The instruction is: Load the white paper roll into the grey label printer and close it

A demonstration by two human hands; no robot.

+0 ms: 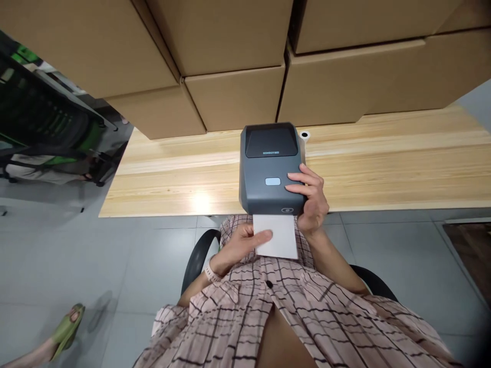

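A dark grey label printer (271, 179) with a black lid and a pale blue button stands at the front edge of the wooden table. White paper (278, 240) sticks out below its front. My left hand (247, 241) pinches the left side of this paper, thumb on top and the other fingers hidden beneath. Against the printer's right front corner rests my right hand (312, 199), its fingers apart and reaching onto the top. A white roll (305, 135) stands behind the printer's right side, partly hidden by it.
Stacked cardboard boxes (233, 97) line the back of the wooden table (172, 174). Office chairs (46, 117) are at the upper left. A person's foot in a green shoe (69, 327) shows at the lower left. Chair armrests flank my body.
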